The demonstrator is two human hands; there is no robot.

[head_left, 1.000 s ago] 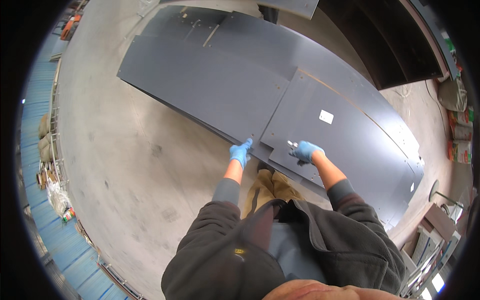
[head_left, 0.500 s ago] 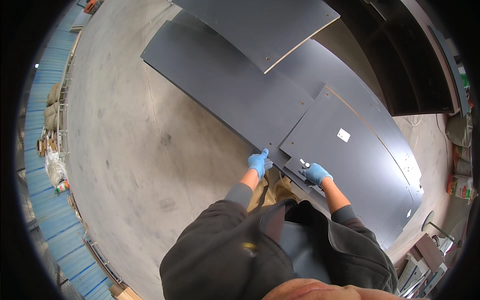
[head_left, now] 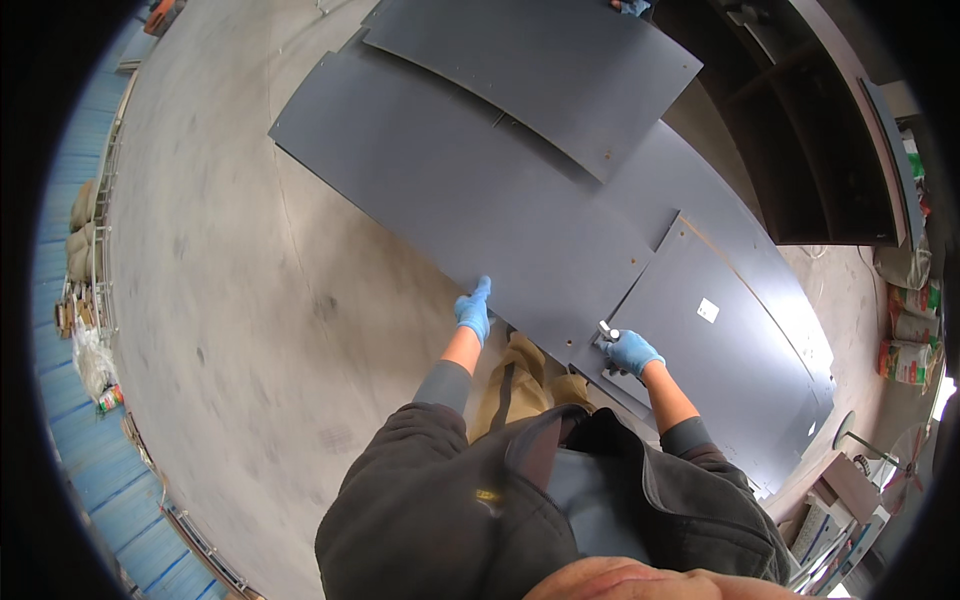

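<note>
A large dark grey panel (head_left: 420, 170) lies in front of me. My left hand (head_left: 474, 312), in a blue glove, grips its near edge, thumb on top and the other fingers mostly hidden. Over its right part lies a smaller grey panel (head_left: 690, 345) with a white label (head_left: 708, 310). My right hand (head_left: 634, 352), also gloved in blue, is closed around what looks like a hammer (head_left: 607, 332). The silver head shows beside the smaller panel's left corner; the handle is mostly hidden by the hand. Another grey panel (head_left: 540, 80) overlaps the far side.
Another person's blue-gloved hand (head_left: 632, 7) is at the far panel's edge. A dark cabinet carcass (head_left: 800, 130) stands at far right, with sacks (head_left: 908, 360) beside it. Concrete floor (head_left: 210, 270) stretches left, toward a railing (head_left: 105, 240). A round-based stand (head_left: 845, 430) is at lower right.
My left hand has slid left along the large panel's near edge. The far panel has shifted right and nearer, and another person's gloved hand has come into view. My right hand still holds the hammer.
</note>
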